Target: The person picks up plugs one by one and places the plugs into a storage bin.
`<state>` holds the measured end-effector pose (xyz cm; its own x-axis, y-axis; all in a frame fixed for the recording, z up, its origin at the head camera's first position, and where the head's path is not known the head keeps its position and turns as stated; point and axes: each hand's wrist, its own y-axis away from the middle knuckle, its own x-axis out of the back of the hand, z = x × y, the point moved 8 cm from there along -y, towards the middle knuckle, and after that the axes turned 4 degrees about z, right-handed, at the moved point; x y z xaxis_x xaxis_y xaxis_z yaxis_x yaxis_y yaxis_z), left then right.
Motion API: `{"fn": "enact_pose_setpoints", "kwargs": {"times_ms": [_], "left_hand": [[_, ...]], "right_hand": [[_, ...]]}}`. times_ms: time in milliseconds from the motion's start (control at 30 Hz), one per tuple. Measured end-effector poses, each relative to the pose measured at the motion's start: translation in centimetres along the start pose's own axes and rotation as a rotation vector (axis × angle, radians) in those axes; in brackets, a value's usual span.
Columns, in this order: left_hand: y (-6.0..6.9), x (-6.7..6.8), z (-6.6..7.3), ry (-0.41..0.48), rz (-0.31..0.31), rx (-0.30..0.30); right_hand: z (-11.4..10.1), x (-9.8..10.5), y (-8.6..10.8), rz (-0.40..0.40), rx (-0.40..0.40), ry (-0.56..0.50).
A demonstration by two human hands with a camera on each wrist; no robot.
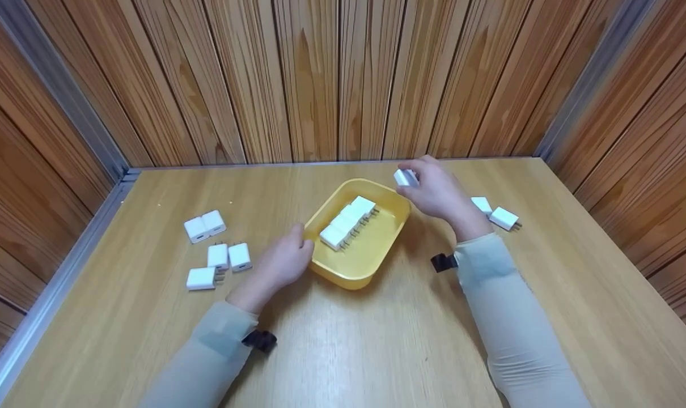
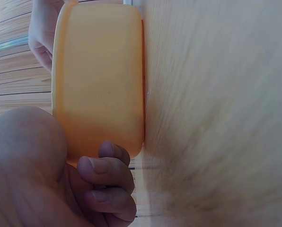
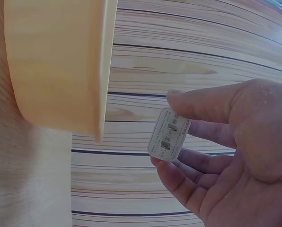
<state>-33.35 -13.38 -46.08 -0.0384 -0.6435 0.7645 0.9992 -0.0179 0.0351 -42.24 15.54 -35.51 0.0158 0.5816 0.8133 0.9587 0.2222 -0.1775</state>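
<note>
A yellow tub (image 1: 359, 277) stands on the table with a slanted row of several white plug adapters (image 1: 339, 226) inside. My left hand (image 1: 283, 258) grips the tub's left rim, thumb at the top edge; in the left wrist view the fingers of that hand (image 2: 60, 175) curl beside the tub wall (image 2: 101, 80). Just beyond the tub's right rim, my right hand (image 1: 433, 190) holds one white adapter (image 1: 405, 178) above the table. The right wrist view shows this adapter (image 3: 168, 134) pinched between thumb and fingers of the hand (image 3: 235, 146), its prong face towards the camera, beside the tub (image 3: 56, 66).
On the left of the table (image 1: 343, 362) lie several white adapters (image 1: 200, 279), some in pairs. Two more adapters (image 1: 503, 218) lie on the right, beside my right forearm. Wood-panelled walls (image 1: 314, 79) enclose the back and both sides.
</note>
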Motion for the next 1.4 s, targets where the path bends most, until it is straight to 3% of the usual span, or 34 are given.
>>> {"fn": "enact_pose_setpoints", "kwargs": {"times_ms": [333,667,1033,1400], "left_hand": [[0.1,-0.1,-0.1,0.010,-0.016,0.021],[0.1,-0.1,-0.1,0.006,-0.023,0.029],[0.0,0.0,0.1,-0.001,0.011,-0.012],[-0.1,-0.2,-0.2,-0.003,-0.014,0.016]], "right_hand": [[-1.1,-0.7,0.3,-0.032,0.017,0.025],[-2.8,-1.7,0.7,-0.053,0.096,0.034],[-4.9,-2.9,1.3,-0.037,0.244,0.055],[-6.7,-5.2,2.3,-0.113,0.303,0.104]]}}
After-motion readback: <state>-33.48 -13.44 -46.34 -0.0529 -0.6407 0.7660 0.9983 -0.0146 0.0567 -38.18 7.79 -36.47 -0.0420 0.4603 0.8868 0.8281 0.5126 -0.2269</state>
